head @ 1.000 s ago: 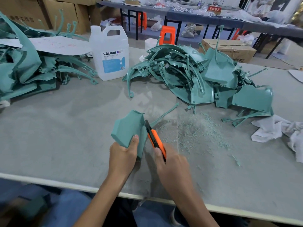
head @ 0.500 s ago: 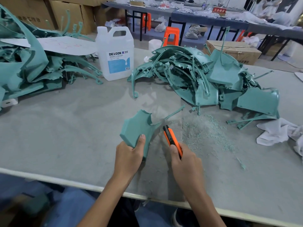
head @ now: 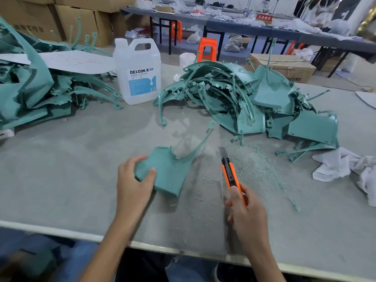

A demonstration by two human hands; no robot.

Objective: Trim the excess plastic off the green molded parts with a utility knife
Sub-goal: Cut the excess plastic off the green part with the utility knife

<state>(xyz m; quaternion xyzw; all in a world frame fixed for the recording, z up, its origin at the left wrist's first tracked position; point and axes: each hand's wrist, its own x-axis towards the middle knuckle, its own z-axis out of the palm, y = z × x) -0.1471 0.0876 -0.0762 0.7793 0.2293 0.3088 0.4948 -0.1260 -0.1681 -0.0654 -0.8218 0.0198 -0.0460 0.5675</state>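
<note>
A green molded part [head: 169,169] with a thin curved strip running up to the right lies on the grey table, in the middle of the view. My left hand [head: 133,183] grips its left edge, thumb on top. My right hand [head: 247,215] holds an orange utility knife [head: 231,174] with the blade out, pointing away from me. The blade is clear of the part, a short way to its right.
A heap of green parts [head: 250,102] lies behind the knife, another pile [head: 34,92] at far left. A white DEXCON jug [head: 137,72] stands between them. Green shavings [head: 258,165] cover the table at right, beside a white rag [head: 343,165]. The table's near edge [head: 154,246] is close.
The knife has come away from the part's edge and moved right. My left hand has shifted its grip to the part's left edge, and the part now lies flatter.
</note>
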